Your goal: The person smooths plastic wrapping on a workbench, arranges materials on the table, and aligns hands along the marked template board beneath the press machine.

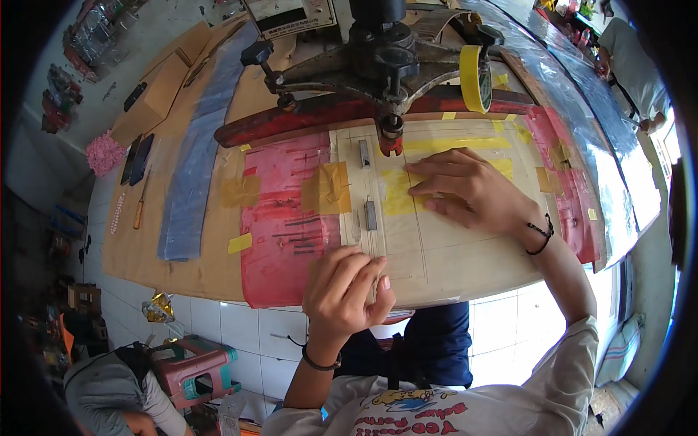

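Note:
My right hand point(469, 185) lies over yellow tape point(396, 192) on a cream sheet point(465, 254), fingers stretched out and apart. Close to the sheet's front edge, my left hand point(345, 294) has its fingers curled in with the thumb beside them. Anything between those fingers is hidden; thin straight lines run along the sheet just above them. Two small grey metal bars, a far one point(365, 154) and a near one point(371, 216), lie on the sheet between my hands. Red sheeting point(283, 247) with brown tape point(327, 187) borders it on the left.
A black metal frame with knobs point(392, 65) and a red bar point(305, 120) stands over the board's far side. A yellow tape roll point(470, 78) hangs on it. Left are a blue strip point(196, 160), phones point(138, 160) and a wooden-handled tool point(138, 214). Other people sit left and stand right.

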Motion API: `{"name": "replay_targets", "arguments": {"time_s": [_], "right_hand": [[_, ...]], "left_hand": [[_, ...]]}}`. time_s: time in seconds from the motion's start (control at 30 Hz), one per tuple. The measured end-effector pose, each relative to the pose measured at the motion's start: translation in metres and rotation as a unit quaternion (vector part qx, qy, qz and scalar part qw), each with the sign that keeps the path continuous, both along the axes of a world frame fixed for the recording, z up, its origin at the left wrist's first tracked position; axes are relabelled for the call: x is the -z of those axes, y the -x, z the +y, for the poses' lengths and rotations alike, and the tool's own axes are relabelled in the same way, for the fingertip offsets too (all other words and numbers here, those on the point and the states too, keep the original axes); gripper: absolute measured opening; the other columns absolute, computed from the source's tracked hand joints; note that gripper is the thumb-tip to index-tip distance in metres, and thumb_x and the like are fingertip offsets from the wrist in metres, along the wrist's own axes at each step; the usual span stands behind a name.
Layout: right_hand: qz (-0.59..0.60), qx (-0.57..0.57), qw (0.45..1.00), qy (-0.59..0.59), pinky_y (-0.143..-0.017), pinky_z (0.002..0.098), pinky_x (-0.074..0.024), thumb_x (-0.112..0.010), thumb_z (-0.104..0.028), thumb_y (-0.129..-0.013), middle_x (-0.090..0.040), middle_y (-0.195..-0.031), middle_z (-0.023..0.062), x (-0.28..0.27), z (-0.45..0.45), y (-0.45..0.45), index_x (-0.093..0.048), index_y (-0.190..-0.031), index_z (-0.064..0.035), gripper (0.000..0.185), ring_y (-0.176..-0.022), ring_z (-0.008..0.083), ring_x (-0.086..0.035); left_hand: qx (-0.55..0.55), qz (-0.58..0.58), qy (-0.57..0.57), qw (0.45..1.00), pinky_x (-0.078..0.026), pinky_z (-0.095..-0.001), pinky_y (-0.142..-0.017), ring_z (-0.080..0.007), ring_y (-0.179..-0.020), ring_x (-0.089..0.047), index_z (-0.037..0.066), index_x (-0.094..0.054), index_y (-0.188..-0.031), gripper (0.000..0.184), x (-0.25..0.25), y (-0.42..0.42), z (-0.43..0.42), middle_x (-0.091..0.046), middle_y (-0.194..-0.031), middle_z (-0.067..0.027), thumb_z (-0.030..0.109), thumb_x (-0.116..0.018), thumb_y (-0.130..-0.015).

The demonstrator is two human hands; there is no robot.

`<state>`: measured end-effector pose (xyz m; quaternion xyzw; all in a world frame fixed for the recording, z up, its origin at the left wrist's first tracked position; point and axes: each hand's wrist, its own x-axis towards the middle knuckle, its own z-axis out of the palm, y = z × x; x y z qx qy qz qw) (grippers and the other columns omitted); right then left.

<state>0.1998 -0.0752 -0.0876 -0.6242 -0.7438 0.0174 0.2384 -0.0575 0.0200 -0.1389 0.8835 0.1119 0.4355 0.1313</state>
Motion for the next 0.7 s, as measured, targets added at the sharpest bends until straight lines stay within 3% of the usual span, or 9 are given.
{"name": "replay_targets", "arguments": {"time_s": [0.1, 0.2, 0.7], "right_hand": [[0.014, -0.001, 1.0, 0.004, -0.106, 0.0447, -0.0449, -0.072, -0.014, -0.088, -0.066, -0.135, 0.0091, 0.0014, -0.0001, -0.0011, -0.074, -0.113, -0.0092, 0.026, -0.125, 0.0301, -0.059], [0.0, 0.004, 1.0, -0.004, -0.109, 0.0435, -0.0438, -0.069, -0.02, -0.093, -0.067, -0.132, 0.0091, 0.0002, -0.0005, 0.0006, -0.075, -0.113, -0.0108, 0.023, -0.125, 0.029, -0.059], [-0.002, 0.003, 1.0, 0.001, -0.109, 0.0443, -0.0432, -0.068, -0.022, -0.093, -0.067, -0.134, 0.0084, 0.0014, -0.0001, -0.0019, -0.074, -0.113, -0.011, 0.023, -0.124, 0.0293, -0.059]], "left_hand": [[-0.002, -0.008, -0.004, 1.0, -0.056, -0.039, -0.075, -0.0287, -0.083, -0.068, 0.002, -0.077, -0.084, 0.018, 0.0007, -0.0004, -0.0001, -0.068, -0.083, -0.008, 0.013, -0.063, -0.079], [0.001, -0.012, -0.007, 1.0, -0.056, -0.0384, -0.074, -0.0284, -0.082, -0.067, 0.002, -0.077, -0.083, 0.018, 0.001, -0.0003, 0.0, -0.068, -0.083, -0.0075, 0.013, -0.064, -0.079], [0.006, -0.012, -0.011, 1.0, -0.055, -0.0373, -0.072, -0.0272, -0.081, -0.066, 0.002, -0.078, -0.085, 0.018, 0.0004, 0.0002, 0.0004, -0.067, -0.081, -0.0063, 0.013, -0.065, -0.08]]}}
